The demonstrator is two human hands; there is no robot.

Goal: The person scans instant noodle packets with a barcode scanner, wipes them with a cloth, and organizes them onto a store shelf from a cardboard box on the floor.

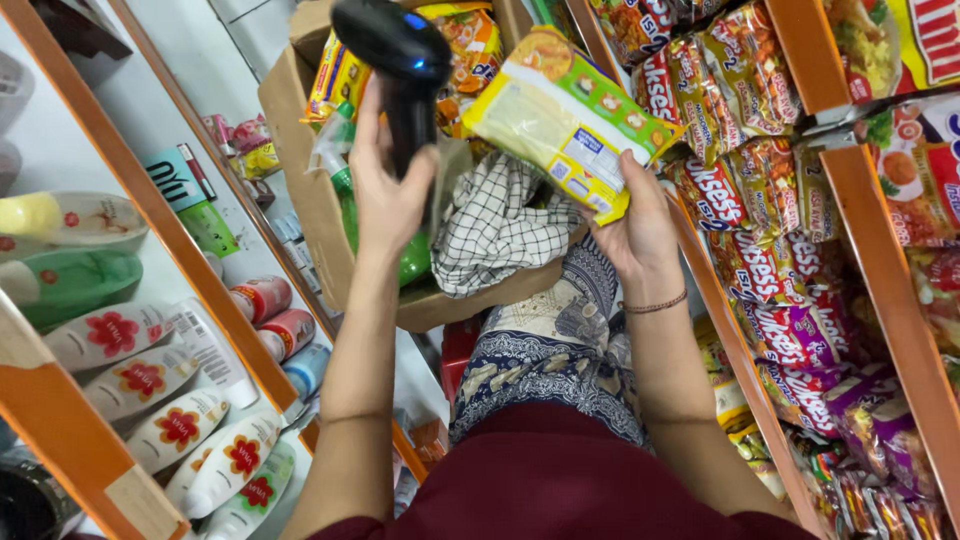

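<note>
We find the left hand point(385, 195) closed around the grip of a black scanner point(395, 60), its head raised above the box point(310, 200) and turned toward the packet. The right hand point(635, 235) grips a yellow-green noodle packet point(560, 115) by its lower end, fingers wrapped underneath, thumb on the edge; the packet is tilted, its back panel facing the scanner. A thin bracelet point(655, 303) sits on the right wrist.

Both hands are held over an open cardboard box resting on the person's lap. Inside it we note a checked cloth point(495, 225) at the right side, a green bottle point(350, 200) against the left wall, partly hidden by the left hand, and more snack packets point(470, 45) at the far end.

To the right, orange shelves point(880, 270) carry rows of red and purple noodle packs point(770, 270), just beside the right hand. To the left, a shelf point(60, 430) holds white bottles point(180, 430) with red flower labels, lying on their sides, and small cans point(275, 315) near its inner edge.
</note>
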